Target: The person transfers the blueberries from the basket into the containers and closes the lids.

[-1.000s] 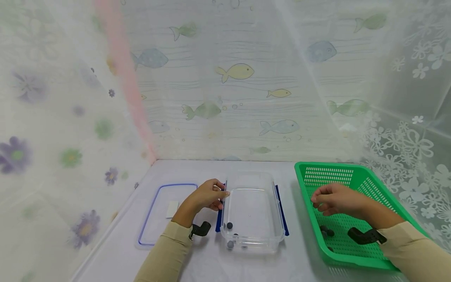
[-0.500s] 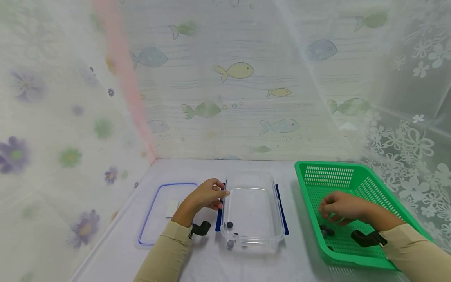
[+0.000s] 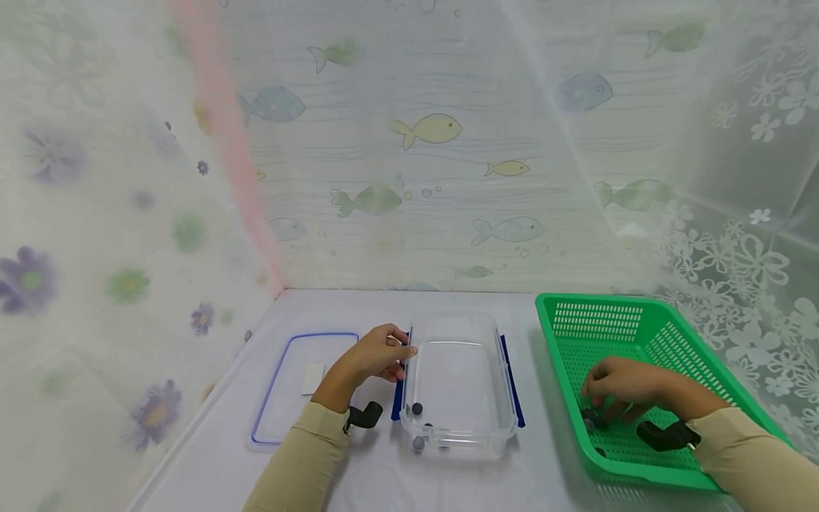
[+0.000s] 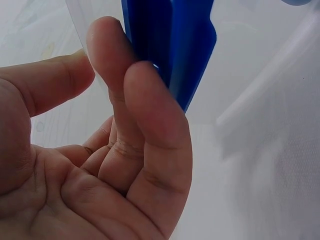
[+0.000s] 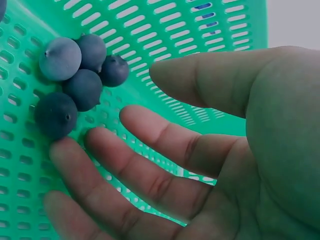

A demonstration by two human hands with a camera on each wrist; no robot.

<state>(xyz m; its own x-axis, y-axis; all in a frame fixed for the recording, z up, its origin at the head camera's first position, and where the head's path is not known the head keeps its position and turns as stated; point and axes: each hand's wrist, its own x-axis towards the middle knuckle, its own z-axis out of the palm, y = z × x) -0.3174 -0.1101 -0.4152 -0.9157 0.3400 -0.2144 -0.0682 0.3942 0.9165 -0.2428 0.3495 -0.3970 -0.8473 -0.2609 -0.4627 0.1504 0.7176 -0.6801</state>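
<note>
My left hand [image 3: 374,355] pinches the left side of a clear plastic storage box [image 3: 457,384], thumb on the rim. In the left wrist view its fingers lie against the box's blue side latch [image 4: 172,50]. Several dark blueberries [image 3: 417,409] sit at the near end of the box. My right hand [image 3: 623,387] reaches down into a green plastic basket [image 3: 591,299]. The right wrist view shows its fingers [image 5: 155,182] spread and loosely bent, a fingertip right at the lowest of several clustered blueberries [image 5: 82,90]. Nothing is held between thumb and fingers.
A clear lid [image 3: 284,405] with a blue seal lies left of the box, partly behind the left forearm, with a pale square label [image 3: 312,380] on it. The second blue latch [image 3: 512,380] hangs on the box's right side. A patterned curtain [image 3: 409,213] closes off the back.
My right hand has moved down and slightly right within the basket, reaching the blueberries. My left hand and the box stay where they were.
</note>
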